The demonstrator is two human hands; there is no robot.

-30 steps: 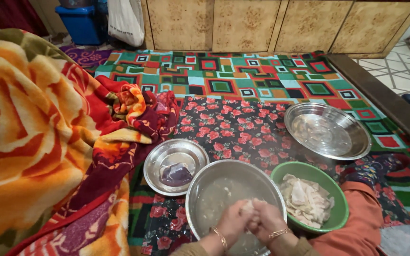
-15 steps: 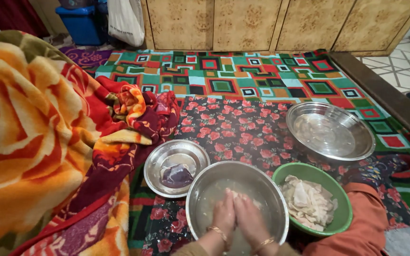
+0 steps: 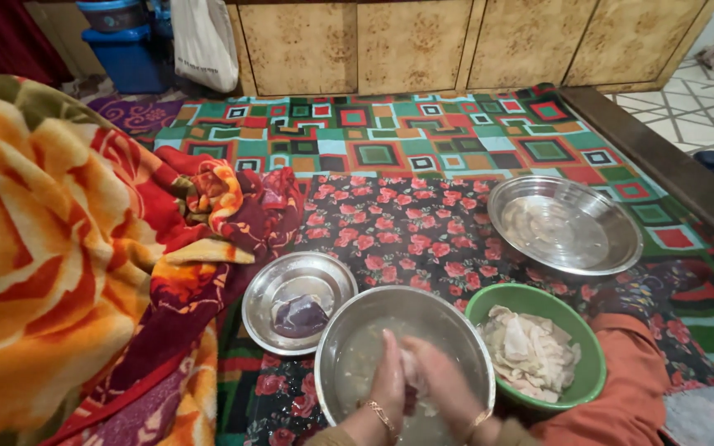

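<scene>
while both hands press together in the big steel bowl (image 3: 349,318) of cloudy water, the left hand (image 3: 387,380) and right hand (image 3: 440,384) squeeze a pale lump (image 3: 411,363), beside the green bowl (image 3: 588,363).

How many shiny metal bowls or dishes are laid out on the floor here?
3. A small metal dish holding a dark piece sits at left, the big metal bowl with both hands in it is nearest, and a wide metal basin lies at right. None looks hidden.
</scene>
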